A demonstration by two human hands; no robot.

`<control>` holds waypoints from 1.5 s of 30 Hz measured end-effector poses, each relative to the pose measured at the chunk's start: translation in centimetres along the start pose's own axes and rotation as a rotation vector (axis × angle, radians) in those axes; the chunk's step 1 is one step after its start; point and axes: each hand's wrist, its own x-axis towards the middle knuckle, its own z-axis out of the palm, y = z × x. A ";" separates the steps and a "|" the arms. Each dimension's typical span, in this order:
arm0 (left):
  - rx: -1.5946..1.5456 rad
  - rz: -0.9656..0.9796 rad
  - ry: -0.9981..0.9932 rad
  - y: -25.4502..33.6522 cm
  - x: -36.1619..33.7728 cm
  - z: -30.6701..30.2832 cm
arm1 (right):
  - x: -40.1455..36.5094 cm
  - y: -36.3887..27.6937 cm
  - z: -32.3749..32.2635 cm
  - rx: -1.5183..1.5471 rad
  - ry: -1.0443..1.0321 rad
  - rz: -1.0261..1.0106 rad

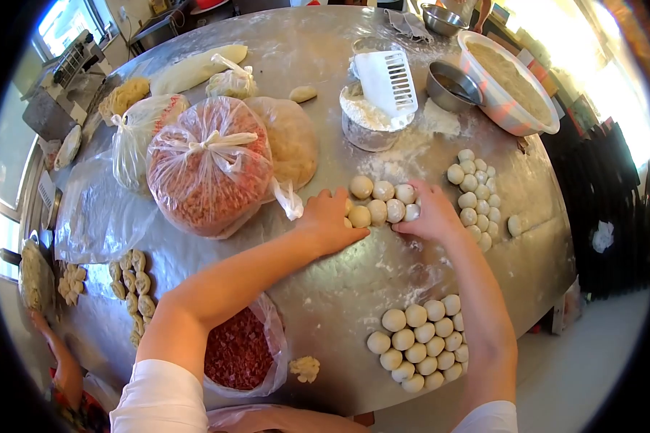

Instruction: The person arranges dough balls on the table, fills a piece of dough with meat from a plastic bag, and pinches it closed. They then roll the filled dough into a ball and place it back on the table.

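A small cluster of round dough balls [380,200] lies on the floured metal table [354,281], near its middle. My left hand [330,221] cups the cluster from the left, fingers bent around the nearest balls. My right hand [430,211] presses against it from the right, fingertips on the balls. Neither hand lifts a ball off the table. A second batch of dough balls [420,341] sits near the front edge by my right forearm. A third row of balls [473,191] runs along the right side.
A big tied bag of reddish filling [211,166] stands left of my hands, an open bag of red filling [240,351] below my left arm. A flour tin with a white scraper [385,81], a metal bowl [451,86], and a large dough bowl [509,81] are behind. Shaped pastries [133,289] lie far left.
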 end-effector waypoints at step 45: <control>-0.265 0.515 -0.202 21.3 1.3 9.3 | -17.1 15.2 -10.8 0.522 -0.011 0.122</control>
